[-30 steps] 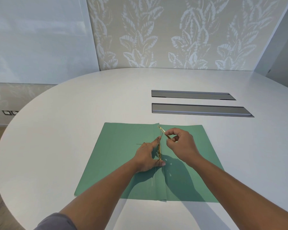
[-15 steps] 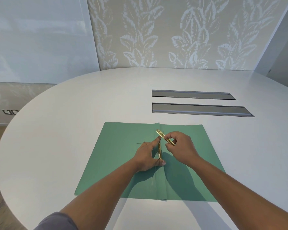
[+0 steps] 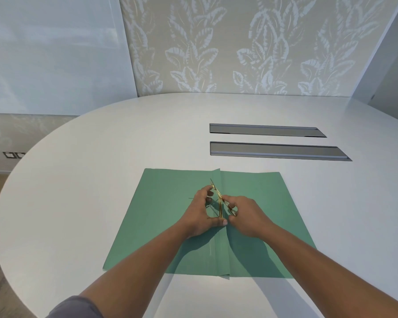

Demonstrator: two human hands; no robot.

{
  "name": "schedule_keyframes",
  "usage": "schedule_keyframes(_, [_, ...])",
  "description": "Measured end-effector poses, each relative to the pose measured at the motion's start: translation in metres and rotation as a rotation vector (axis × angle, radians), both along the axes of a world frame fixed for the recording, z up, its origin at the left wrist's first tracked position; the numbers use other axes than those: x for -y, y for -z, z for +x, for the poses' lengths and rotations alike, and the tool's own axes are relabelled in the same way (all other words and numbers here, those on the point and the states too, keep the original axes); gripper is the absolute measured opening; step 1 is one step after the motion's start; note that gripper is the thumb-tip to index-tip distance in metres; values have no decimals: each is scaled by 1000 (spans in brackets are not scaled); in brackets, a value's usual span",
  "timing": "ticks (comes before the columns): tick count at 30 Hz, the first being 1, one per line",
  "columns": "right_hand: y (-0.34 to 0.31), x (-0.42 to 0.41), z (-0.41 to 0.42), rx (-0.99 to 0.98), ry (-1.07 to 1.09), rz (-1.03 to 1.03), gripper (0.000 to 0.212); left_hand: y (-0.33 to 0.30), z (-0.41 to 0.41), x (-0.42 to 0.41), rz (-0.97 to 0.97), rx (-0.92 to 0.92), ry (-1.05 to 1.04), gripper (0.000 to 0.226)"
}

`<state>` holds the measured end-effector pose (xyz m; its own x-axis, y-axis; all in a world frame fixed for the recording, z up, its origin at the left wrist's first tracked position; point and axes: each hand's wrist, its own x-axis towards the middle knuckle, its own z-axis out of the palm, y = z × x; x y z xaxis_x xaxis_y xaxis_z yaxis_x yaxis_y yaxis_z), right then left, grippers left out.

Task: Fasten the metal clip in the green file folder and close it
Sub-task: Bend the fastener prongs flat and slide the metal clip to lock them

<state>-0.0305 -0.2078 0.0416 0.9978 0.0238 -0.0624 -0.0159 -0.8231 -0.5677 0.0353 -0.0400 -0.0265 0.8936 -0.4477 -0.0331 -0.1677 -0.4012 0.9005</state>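
The green file folder (image 3: 166, 216) lies open and flat on the white table, its spine fold running toward me. A thin gold metal clip (image 3: 220, 204) sits along the spine. My left hand (image 3: 202, 212) rests on the left flap, thumb pressing the clip's near end and fingers touching its raised far tip. My right hand (image 3: 245, 215) is just right of the spine, pinching a second gold strip that slants across the clip. Parts of the clip are hidden under my fingers.
The rounded white table (image 3: 101, 180) curves away on the left, with floor beyond its edge. Two long grey recessed slots (image 3: 274, 151) lie behind the folder at the right. A leaf-patterned wall stands at the back.
My right hand has come down and toward me, lowering the gold strip it holds toward the spine. My left fingers have lifted to meet the clip's far tip.
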Motion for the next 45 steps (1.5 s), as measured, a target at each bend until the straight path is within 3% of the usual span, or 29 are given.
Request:
schedule_keyframes(5, [10,1,5,-13,-55,-181,35,-1,0,-1,-88,12,-35,123])
schedule_keyframes(9, [9,4,6,-11,-41,-262,8,-1,-2,-1,-124,34,-72,109])
schedule_keyframes(12, [7,6,5,-44,-33,-331,12,-2,-4,-1,-141,53,-111,109])
schedule_keyframes(18, [-6,4,5,-56,10,-216,15,1,-5,1,-142,14,-14,37])
schedule_keyframes(21, [-15,5,4,25,109,-113,24,3,-6,3,-194,-37,-23,20])
schedule_keyframes(25, [-22,8,4,107,191,40,19,5,-10,5,-181,-4,-37,23])
schedule_keyframes(29, [-22,9,4,147,216,153,14,1,-12,6,104,333,2,42])
schedule_keyframes(32, [-20,9,3,161,227,214,16,1,-11,8,211,461,4,45])
schedule_keyframes(40, [-16,13,6,175,292,450,17,2,-11,9,335,516,67,39])
schedule_keyframes(45, [-14,12,5,167,296,493,14,-1,-14,10,389,482,81,36])
